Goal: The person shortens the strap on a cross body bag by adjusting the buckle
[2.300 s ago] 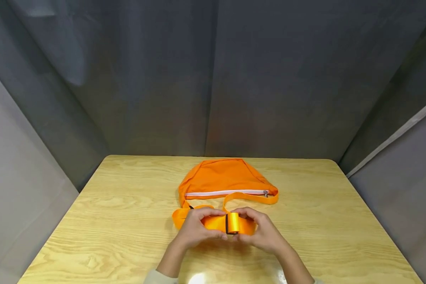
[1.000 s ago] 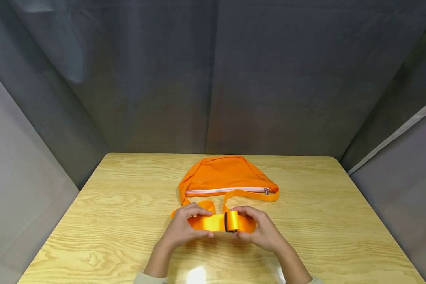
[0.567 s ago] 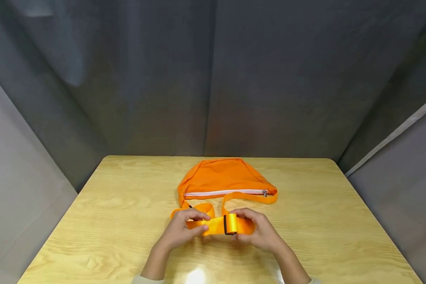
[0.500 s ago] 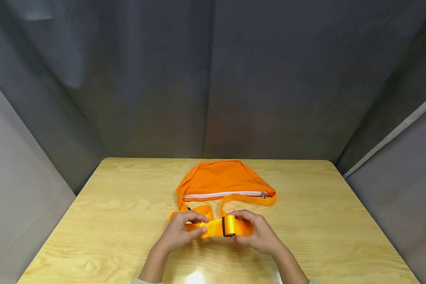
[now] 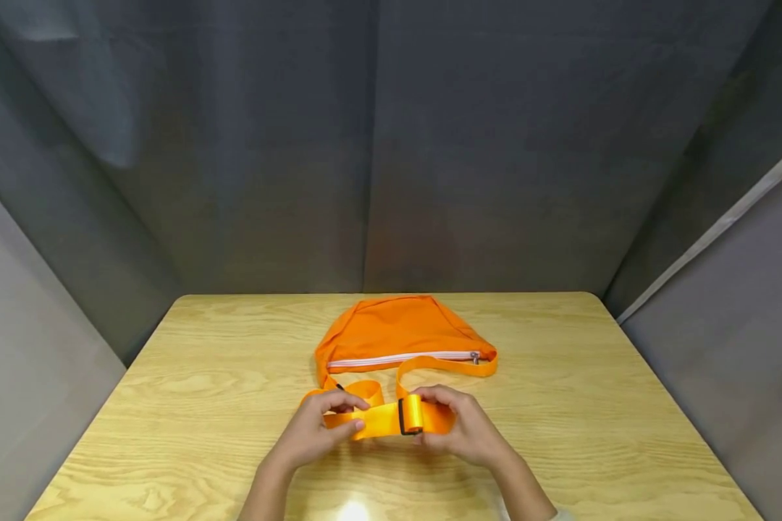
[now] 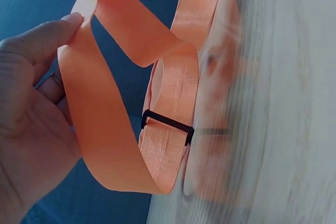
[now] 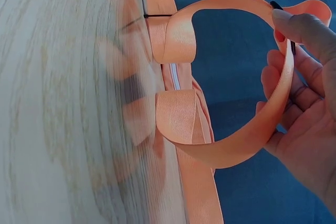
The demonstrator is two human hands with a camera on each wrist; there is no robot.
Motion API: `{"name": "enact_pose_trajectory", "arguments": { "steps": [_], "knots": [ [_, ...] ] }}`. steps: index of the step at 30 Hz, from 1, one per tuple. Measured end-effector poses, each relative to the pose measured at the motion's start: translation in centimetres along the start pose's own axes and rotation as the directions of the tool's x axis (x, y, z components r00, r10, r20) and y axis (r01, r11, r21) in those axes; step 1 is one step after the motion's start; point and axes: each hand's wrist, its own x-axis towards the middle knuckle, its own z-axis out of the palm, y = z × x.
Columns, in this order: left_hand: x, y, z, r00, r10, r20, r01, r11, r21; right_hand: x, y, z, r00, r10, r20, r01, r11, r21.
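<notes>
- The strap (image 5: pixel 379 421) lies between the 2 hands, above the table (image 5: pixel 189 412). Its held stretch runs left to right across the person's front, its flat face turned toward them.
- The relation that matters is along that axis: the black slider (image 5: pixel 402 418) sits near the right hand (image 5: pixel 464 428), just left of its fingertips in the head view, while a bare length of strap separates it from the left hand (image 5: pixel 314 430).
- The slider's long sides stand across the strap, roughly at right angles to its length; a folded loop of strap shows just to its right.
- The left hand pinches the strap between thumb and fingers, left of the slider.
- The right hand is clamped on the strap at the slider; the right wrist view shows its thumb against the slider's end and fingers behind. Exactly how the strap threads through there cannot be told.
- The orange bag (image 5: pixel 400 329) lies on the table beyond both hands, its zip (image 5: pixel 400 359) edge facing them and nearly parallel to the held stretch.
- Slack strap curves between bag and hands, and a 2nd slider (image 6: pixel 168 121) sits on a lower stretch near the tabletop.
</notes>
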Motion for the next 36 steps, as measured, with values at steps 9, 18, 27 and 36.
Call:
{"name": "enact_pose_trajectory", "arguments": {
  "steps": [9,18,27,36],
  "knots": [
    [-0.2,-0.3,-0.2,1.0,0.029,-0.006,-0.029,1.0,0.009,0.0,-2.6,-0.5,1.0,0.018,0.012,-0.018,1.0,0.004],
    [0.8,0.6,0.8,1.0,0.011,-0.016,-0.011,0.999,0.036,0.0,-0.4,-0.1,1.0,0.016,-0.005,-0.016,0.999,0.042],
    [0.8,4.5,0.5,0.998,-0.05,0.024,0.05,0.999,-0.003,0.0,0.8,0.3,0.999,0.034,0.0,-0.033,0.998,0.05],
    [0.4,0.4,0.2,0.997,-0.077,0.005,0.077,0.997,-0.017,-0.2,0.8,0.1,0.998,0.062,-0.019,-0.062,0.998,-0.001]
  ]
}}
